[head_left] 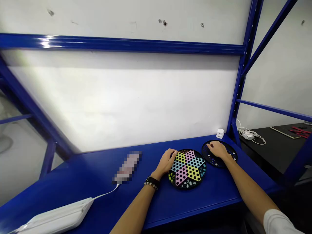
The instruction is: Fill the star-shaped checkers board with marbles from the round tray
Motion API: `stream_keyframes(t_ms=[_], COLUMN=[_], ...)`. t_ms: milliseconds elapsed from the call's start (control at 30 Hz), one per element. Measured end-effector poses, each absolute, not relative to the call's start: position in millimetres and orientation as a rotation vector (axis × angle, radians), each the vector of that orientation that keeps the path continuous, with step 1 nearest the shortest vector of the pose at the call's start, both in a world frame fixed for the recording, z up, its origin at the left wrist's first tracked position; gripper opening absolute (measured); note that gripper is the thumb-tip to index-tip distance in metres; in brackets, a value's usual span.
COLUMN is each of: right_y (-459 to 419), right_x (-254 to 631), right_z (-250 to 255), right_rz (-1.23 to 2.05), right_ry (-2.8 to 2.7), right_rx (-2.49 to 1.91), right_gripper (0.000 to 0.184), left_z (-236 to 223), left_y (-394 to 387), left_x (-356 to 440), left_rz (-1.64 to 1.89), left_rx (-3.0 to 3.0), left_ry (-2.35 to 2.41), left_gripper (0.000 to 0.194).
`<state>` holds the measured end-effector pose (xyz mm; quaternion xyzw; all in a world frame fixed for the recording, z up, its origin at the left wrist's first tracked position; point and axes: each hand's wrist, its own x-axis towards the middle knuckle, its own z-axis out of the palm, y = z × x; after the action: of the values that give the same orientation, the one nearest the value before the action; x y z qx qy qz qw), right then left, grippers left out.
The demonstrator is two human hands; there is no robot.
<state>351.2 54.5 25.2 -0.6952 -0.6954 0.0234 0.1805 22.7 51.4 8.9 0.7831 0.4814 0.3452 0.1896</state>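
A Chinese checkers board point(186, 166) lies on the blue table, its star of pink, yellow and light-blue points dotted with dark holes. Colored glass pieces point(188, 184) sit in the black rim spaces around the star. At the board's upper left edge, my left hand point(167, 161) is closed with bent fingers on the rim. Farther right, a round black lid point(214, 162) holds scattered blue and white pieces. My right hand point(217, 149) reaches over it, fingers drawn together and pointing down; whatever is at the fingertips is hidden.
On the blue table point(97, 169) lies a blurred-out phone-like object point(128, 167), with a white cable running to a white device point(60, 216). A white charger plug point(220, 133) stands behind the lid. Blue frame posts point(237, 84) rise at right; a black table point(275, 146) holds cables.
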Motion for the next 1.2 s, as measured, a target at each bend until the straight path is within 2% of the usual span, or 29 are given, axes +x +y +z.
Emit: stream_keyframes(t_ms=[133,300,633,833,967,1100,1200], right_y=[45,32,34,43,50,55,57], right_x=[320,283,280,282,291,321,347], right_z=[29,25,25,16,17,24,25], right_rz=[-0.016,0.113,0.091,0.203,0.13,-0.06,-0.063], right_ry=[-2.013,-2.265,-2.356,-2.3,-2.141,-1.915,-1.853], right_rx=[-1.728,-1.53,-1.627,-1.55,-1.569,-1.766,-1.91], right_gripper=[0.03,0.032,0.049,0.062,0.059,0.055,0.048], left_z=[11,12,8,12,13,12,11], left_y=[51,50,54,51,49,50,50], left_x=[23,23,22,22,22,22,22], left_rz=[0.958,0.967,0.943,0.938,0.948,0.965,0.967], left_rx=[2.199,2.206,2.194,2.177,2.179,2.188,2.191], left_ry=[1.359,1.364,1.361,1.357,1.352,1.357,1.371], left_gripper=[0.039,0.038,0.039,0.039,0.039,0.039,0.038])
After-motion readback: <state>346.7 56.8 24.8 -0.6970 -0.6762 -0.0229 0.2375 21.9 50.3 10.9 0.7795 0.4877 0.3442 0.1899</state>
